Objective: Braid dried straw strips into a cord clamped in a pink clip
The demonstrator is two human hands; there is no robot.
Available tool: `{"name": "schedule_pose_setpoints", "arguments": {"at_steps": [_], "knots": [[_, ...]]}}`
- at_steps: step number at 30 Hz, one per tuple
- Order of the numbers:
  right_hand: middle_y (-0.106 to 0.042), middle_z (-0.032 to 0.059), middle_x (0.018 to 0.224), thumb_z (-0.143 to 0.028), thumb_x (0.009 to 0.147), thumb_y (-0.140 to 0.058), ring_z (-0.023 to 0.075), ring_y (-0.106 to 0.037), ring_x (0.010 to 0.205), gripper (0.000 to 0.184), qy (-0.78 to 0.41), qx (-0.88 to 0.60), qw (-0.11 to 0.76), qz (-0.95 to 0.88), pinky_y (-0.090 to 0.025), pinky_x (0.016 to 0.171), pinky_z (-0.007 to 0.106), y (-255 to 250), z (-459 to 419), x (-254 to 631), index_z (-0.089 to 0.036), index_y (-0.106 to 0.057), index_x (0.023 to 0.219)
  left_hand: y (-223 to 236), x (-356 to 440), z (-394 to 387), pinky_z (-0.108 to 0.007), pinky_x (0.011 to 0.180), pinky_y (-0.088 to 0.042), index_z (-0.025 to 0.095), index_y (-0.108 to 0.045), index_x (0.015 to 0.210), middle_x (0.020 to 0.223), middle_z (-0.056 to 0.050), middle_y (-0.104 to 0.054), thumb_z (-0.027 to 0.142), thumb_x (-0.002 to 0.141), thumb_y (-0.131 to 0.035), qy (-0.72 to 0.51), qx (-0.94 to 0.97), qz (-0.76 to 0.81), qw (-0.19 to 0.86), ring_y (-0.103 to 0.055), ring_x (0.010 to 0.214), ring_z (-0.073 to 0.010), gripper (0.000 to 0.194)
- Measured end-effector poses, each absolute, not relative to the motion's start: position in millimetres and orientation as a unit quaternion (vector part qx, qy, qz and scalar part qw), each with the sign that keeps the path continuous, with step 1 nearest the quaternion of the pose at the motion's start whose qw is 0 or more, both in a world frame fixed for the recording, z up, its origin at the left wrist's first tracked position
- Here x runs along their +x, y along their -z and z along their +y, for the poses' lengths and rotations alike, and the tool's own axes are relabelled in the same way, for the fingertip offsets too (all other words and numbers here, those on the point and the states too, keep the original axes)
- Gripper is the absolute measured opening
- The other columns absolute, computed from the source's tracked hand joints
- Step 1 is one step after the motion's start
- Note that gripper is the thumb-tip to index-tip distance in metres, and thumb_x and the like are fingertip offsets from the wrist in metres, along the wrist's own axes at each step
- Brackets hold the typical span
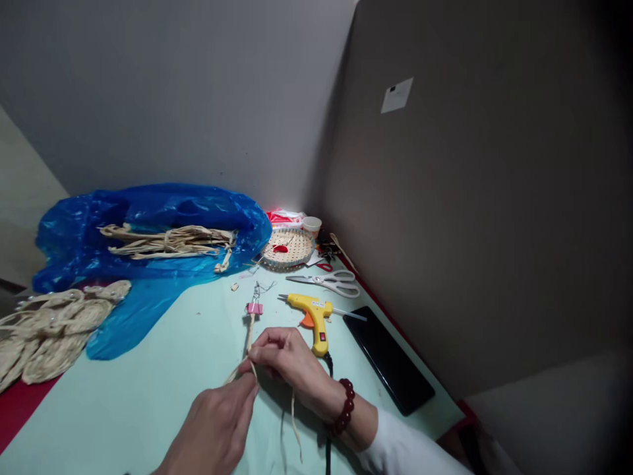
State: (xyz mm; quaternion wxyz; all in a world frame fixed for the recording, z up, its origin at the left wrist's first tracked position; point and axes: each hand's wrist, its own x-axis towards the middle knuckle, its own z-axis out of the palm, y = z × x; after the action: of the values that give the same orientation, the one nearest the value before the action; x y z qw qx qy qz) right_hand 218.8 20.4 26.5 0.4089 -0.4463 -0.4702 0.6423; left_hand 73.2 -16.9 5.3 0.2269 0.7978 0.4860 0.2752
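Right hand: the thumb and fingers of the right hand (294, 366) are closing together on the lower end of a narrow straw braid (250, 332), pinching it.
Left hand: the fingers of the left hand (220, 419) are curling together just below, clamping on pale straw strands (254, 371) that are running down from the braid; the inner fingertips are hiding from view.
Braid: it is lying directly ahead of both hands, touching the right fingertips and stretching away to a pink binder clip (255, 309), which is gripping its far end.
Hanging strand: one loose strand (296, 432) is dangling beneath the right hand.
Bracelet: dark red beads (345, 408) are circling the right wrist.
Glue gun: a yellow glue gun (316, 313) is lying just beyond the right hand.
Scissors: white-handled scissors (341, 284) are resting behind it.
Phone: a black phone (390, 363) is lying to the right.
Blue bag: blue plastic (208, 203) is spreading at far left, holding a straw bundle (173, 241).
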Motion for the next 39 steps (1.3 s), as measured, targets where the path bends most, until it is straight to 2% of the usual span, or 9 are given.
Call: {"name": "schedule_pose_setpoints", "arguments": {"at_steps": [7,9,13,16,19,28,31,36,39], "knots": [[-0.061,-0.0005,0.056,-0.028,0.071,-0.064,0.0051,-0.032,0.042,0.015,-0.642,-0.429,0.411,-0.484,-0.024,0.045,0.019,-22.3,22.2,221.7,-0.014,-0.057,0.067,-26.2,53.9,10.5,-0.03,0.068,-0.042,0.023,-0.06,0.076,0.077,-0.003,-0.064,0.042,0.09,-0.043,-0.28,0.74,0.542,0.283,-0.061,0.072,-0.0201,0.029],[-0.062,-0.0005,0.057,-0.028,0.073,-0.062,0.005,-0.03,0.041,0.015,-0.637,-0.431,0.407,-0.492,-0.023,0.045,0.019,-21.0,22.3,221.9,-0.015,-0.057,0.07,-27.2,50.8,24.1,-0.029,0.071,-0.043,0.022,-0.061,0.089,0.086,-0.003,-0.066,0.044,0.086,-0.049,-0.287,0.689,0.546,0.382,-0.059,0.077,-0.0197,0.025],[-0.063,-0.0002,0.061,-0.026,0.077,-0.058,0.0059,-0.035,0.043,0.011,-0.625,-0.44,0.389,-0.514,-0.025,0.045,0.019,-19.5,22.4,222.1,-0.016,-0.054,0.073,-22.3,56.1,37.4,-0.024,0.061,-0.043,0.019,-0.057,0.089,0.07,0.002,-0.057,0.044,0.083,-0.055,-0.271,0.587,0.424,0.634,-0.053,0.063,-0.0129,0.026],[-0.064,0.0005,0.065,-0.022,0.078,-0.055,0.0072,-0.041,0.048,0.006,-0.596,-0.462,0.369,-0.543,-0.027,0.047,0.019,-19.4,23.2,224.4,-0.016,-0.054,0.076,-20.7,63.9,34.3,-0.015,0.039,-0.023,0.02,-0.049,0.086,0.063,0.008,-0.047,0.044,0.081,-0.06,-0.269,0.487,0.414,0.72,-0.031,0.042,-0.003,0.027],[-0.065,0.0016,0.068,-0.019,0.078,-0.054,0.0087,-0.046,0.053,0.005,-0.551,-0.486,0.339,-0.587,-0.03,0.05,0.019,-21.5,22.9,228.4,-0.015,-0.058,0.078,-20.0,67.7,29.5,-0.016,0.037,-0.004,0.021,-0.046,0.083,0.06,0.01,-0.043,0.043,0.081,-0.06,-0.26,0.457,0.439,0.729,-0.01,0.041,-0.0014,0.026],[-0.053,-0.0008,0.053,-0.02,0.081,-0.051,0.0107,-0.036,0.051,0.015,-0.279,-0.564,0.25,-0.736,-0.019,0.052,0.026,-40.5,3.3,233.5,-0.017,-0.058,0.068,-11.3,68.2,22.6,-0.017,0.035,-0.009,0.022,-0.045,0.073,0.046,0.015,-0.025,0.045,0.079,-0.06,-0.278,0.483,0.485,0.673,-0.013,0.039,-0.004,0.028],[-0.052,-0.0013,0.051,-0.022,0.083,-0.048,0.0103,-0.032,0.045,0.019,-0.196,-0.566,0.209,-0.774,-0.016,0.049,0.027,-43.3,-1.1,231.5,-0.018,-0.056,0.066,-9.8,67.7,23.6,-0.018,0.037,-0.011,0.02,-0.046,0.068,0.046,0.011,-0.04,0.043,0.08,-0.058,-0.274,0.521,0.498,0.637,-0.02,0.036,-0.0031,0.028],[-0.065,0.0024,0.068,-0.023,0.083,-0.046,0.0134,-0.048,0.049,0.014,-0.127,-0.459,0.18,-0.861,-0.021,0.049,0.029,-37.7,-7.1,224.0,-0.017,-0.058,0.087,-14.5,68.0,22.0,-0.019,0.039,-0.009,0.019,-0.05,0.068,0.044,0.013,-0.034,0.039,0.077,-0.062,-0.29,0.479,0.506,0.656,-0.017,0.037,-0.0032,0.025],[-0.067,0.0065,0.08,-0.021,0.077,-0.051,0.0188,-0.057,0.063,0.021,-0.073,-0.369,0.145,-0.915,-0.026,0.05,0.031,-31.6,-10.6,220.7,-0.013,-0.058,0.095,-17.7,67.3,19.1,-0.018,0.041,-0.01,0.017,-0.055,0.073,0.054,0.008,-0.048,0.037,0.076,-0.064,-0.31,0.437,0.489,0.688,-0.02,0.04,-0.0026,0.023]]}}
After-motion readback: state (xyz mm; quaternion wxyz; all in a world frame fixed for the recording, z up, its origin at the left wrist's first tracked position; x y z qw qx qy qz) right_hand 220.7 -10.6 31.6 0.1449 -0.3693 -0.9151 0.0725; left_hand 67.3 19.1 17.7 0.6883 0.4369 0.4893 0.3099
